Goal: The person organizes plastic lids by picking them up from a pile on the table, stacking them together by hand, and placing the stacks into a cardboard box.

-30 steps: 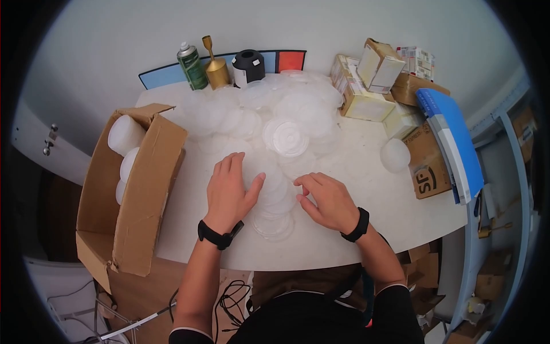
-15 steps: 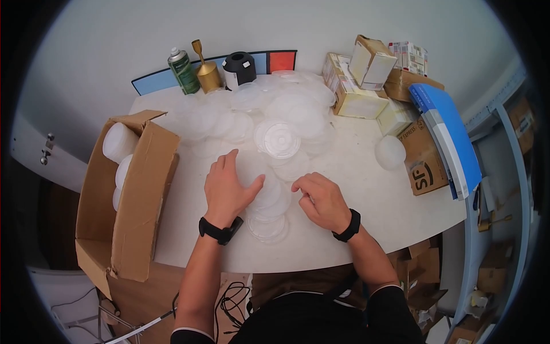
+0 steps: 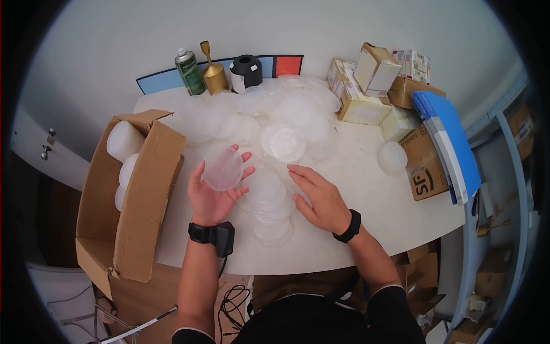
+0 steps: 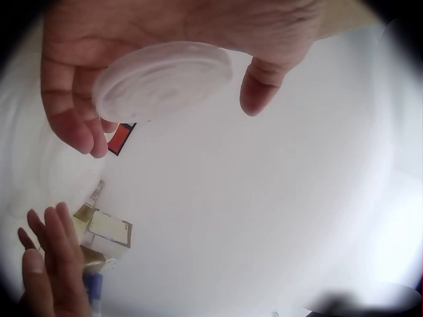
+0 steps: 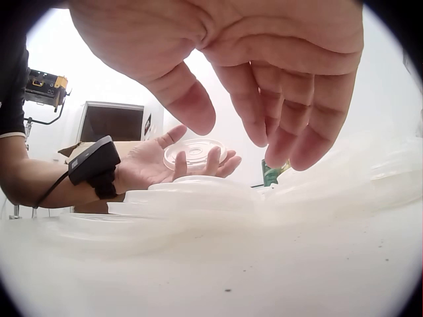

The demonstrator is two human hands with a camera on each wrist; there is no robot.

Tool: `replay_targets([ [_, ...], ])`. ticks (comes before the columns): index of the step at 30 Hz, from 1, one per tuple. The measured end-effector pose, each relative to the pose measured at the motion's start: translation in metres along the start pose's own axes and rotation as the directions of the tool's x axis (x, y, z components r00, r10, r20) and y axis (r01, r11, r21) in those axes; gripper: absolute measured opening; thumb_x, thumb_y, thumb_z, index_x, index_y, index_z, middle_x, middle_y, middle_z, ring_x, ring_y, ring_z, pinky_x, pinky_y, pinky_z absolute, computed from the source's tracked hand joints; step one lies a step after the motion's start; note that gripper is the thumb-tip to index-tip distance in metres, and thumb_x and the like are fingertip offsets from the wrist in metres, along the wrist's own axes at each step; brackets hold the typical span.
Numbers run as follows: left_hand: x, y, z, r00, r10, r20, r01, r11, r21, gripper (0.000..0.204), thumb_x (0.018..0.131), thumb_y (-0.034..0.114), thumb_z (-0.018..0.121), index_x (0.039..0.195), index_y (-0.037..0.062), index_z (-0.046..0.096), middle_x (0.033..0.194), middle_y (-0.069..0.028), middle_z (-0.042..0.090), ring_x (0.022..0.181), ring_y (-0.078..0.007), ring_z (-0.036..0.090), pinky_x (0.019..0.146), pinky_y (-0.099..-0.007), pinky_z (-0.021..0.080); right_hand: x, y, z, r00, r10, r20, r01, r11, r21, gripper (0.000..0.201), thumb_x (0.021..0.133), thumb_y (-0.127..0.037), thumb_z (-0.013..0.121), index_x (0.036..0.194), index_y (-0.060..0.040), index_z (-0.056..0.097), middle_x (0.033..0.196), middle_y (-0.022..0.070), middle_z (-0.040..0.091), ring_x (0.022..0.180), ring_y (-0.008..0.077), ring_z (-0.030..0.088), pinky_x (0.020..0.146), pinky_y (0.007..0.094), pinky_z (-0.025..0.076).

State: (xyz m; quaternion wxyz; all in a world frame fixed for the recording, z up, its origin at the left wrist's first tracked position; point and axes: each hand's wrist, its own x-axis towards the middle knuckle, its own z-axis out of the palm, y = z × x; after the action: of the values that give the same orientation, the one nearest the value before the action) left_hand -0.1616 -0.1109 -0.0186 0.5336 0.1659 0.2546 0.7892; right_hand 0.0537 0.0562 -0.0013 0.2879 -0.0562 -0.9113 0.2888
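Note:
My left hand (image 3: 209, 204) is turned palm up above the table, and a round translucent plastic lid (image 3: 223, 168) lies on it. Its fingers are spread behind the lid, with the thumb apart from the rim in the left wrist view. My right hand (image 3: 322, 200) hovers palm down with extended fingers and holds nothing. Between the two hands, an overlapping row of similar lids (image 3: 269, 198) runs toward the near edge. Beyond it a whiter ridged lid (image 3: 287, 144) lies in front of a big heap of lids (image 3: 298, 114).
At the left stands a cardboard box (image 3: 146, 200) with white round stacks inside. A spray can (image 3: 190, 73), a gold candlestick (image 3: 215, 77) and a black round object (image 3: 247, 71) line the back. Small boxes (image 3: 366, 106), a lone lid (image 3: 392, 157) and blue folders (image 3: 450, 146) are at the right.
My left hand has turned from palm down to palm up, and a lid now shows on it. The right hand's fingers have straightened from a curled pose.

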Motion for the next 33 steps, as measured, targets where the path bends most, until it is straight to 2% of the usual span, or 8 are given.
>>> replay_targets([
  [1, 0.003, 0.001, -0.004, 1.0, 0.016, 0.003, -0.016, 1.0, -0.014, 0.087, 0.096, 0.064, 0.048, 0.158, 0.0047, 0.032, 0.154, -0.0242, 0.044, 0.123, -0.0335, 0.062, 0.088, -0.0425, 0.058, 0.002, 0.0, 0.0, 1.0, -0.005, -0.004, 0.005, 1.0, -0.019, 0.039, 0.084, -0.001, 0.066, 0.123, -0.0012, 0.063, 0.124, 0.0146, 0.061, 0.102, 0.0321, 0.064, 0.088, 0.0371, 0.053],
  [4, 0.01, 0.002, -0.014, 0.998, 0.052, 0.022, -0.051, 0.997, -0.054, 0.085, 0.098, 0.064, 0.046, 0.158, 0.0054, 0.031, 0.154, -0.0237, 0.045, 0.124, -0.0336, 0.062, 0.088, -0.043, 0.058, 0.008, -0.003, -0.007, 0.964, 0.134, 0.231, -0.121, 0.99, -0.067, 0.043, 0.085, -0.002, 0.064, 0.128, -0.0025, 0.062, 0.132, 0.0164, 0.059, 0.108, 0.0329, 0.063, 0.091, 0.0368, 0.053],
  [7, 0.014, -0.003, -0.024, 0.997, 0.063, 0.047, -0.057, 0.991, -0.117, 0.085, 0.099, 0.063, 0.045, 0.159, 0.0056, 0.03, 0.154, -0.0237, 0.044, 0.125, -0.0343, 0.061, 0.089, -0.044, 0.057, 0.021, -0.003, -0.004, 0.945, 0.069, 0.319, -0.018, 0.987, -0.159, 0.049, 0.082, -0.002, 0.066, 0.13, -0.0042, 0.061, 0.137, 0.0159, 0.057, 0.116, 0.0329, 0.06, 0.095, 0.0382, 0.052],
  [10, 0.015, -0.003, -0.03, 0.996, 0.054, 0.065, -0.043, 0.986, -0.162, 0.085, 0.097, 0.061, 0.048, 0.159, 0.0055, 0.029, 0.156, -0.0239, 0.042, 0.128, -0.0351, 0.058, 0.094, -0.0456, 0.056, 0.033, 0.001, 0.002, 0.935, -0.16, 0.318, 0.234, 0.949, -0.21, 0.05, 0.077, -0.002, 0.069, 0.126, -0.0045, 0.063, 0.135, 0.0123, 0.059, 0.118, 0.0306, 0.057, 0.097, 0.0376, 0.05],
  [13, 0.015, -0.002, -0.038, 0.997, 0.057, 0.061, -0.047, 0.989, -0.142, 0.089, 0.093, 0.057, 0.054, 0.16, 0.0049, 0.028, 0.158, -0.024, 0.04, 0.132, -0.0357, 0.055, 0.099, -0.0472, 0.053, 0.042, 0.001, 0.013, 0.9, -0.244, 0.361, 0.334, 0.919, -0.212, 0.05, 0.074, -0.003, 0.07, 0.123, -0.0051, 0.063, 0.134, 0.0113, 0.06, 0.121, 0.0309, 0.056, 0.1, 0.0389, 0.049],
  [19, 0.011, 0.001, -0.035, 0.997, 0.069, 0.016, -0.068, 0.993, -0.092, 0.098, 0.081, 0.051, 0.063, 0.159, 0.0033, 0.029, 0.159, -0.0236, 0.039, 0.136, -0.0364, 0.051, 0.103, -0.0472, 0.05, 0.05, 0.007, 0.022, 0.855, -0.235, 0.462, 0.327, 0.936, -0.129, 0.031, 0.074, -0.009, 0.074, 0.103, -0.0061, 0.064, 0.119, 0.0075, 0.066, 0.112, 0.0265, 0.06, 0.095, 0.0395, 0.05],
  [28, 0.012, -0.002, -0.031, 0.998, 0.069, -0.012, -0.07, 0.994, -0.09, 0.099, 0.08, 0.051, 0.064, 0.159, 0.0024, 0.03, 0.158, -0.0238, 0.04, 0.135, -0.0351, 0.052, 0.102, -0.0454, 0.051, 0.039, 0.015, 0.024, 0.829, -0.417, 0.372, 0.528, 0.803, -0.277, 0.023, 0.071, -0.007, 0.076, 0.089, -0.0067, 0.06, 0.104, 0.0049, 0.066, 0.098, 0.024, 0.064, 0.087, 0.0361, 0.053],
  [33, 0.012, -0.003, -0.034, 0.996, 0.086, -0.004, -0.085, 0.992, -0.096, 0.1, 0.079, 0.049, 0.066, 0.159, 0.0013, 0.029, 0.157, -0.0244, 0.041, 0.134, -0.0354, 0.054, 0.102, -0.0456, 0.051, 0.028, -0.007, 0.002, 0.893, -0.358, 0.274, 0.41, 0.897, -0.165, 0.021, 0.069, -0.008, 0.072, 0.086, -0.0053, 0.061, 0.097, 0.0055, 0.063, 0.097, 0.0249, 0.063, 0.085, 0.0363, 0.051],
])
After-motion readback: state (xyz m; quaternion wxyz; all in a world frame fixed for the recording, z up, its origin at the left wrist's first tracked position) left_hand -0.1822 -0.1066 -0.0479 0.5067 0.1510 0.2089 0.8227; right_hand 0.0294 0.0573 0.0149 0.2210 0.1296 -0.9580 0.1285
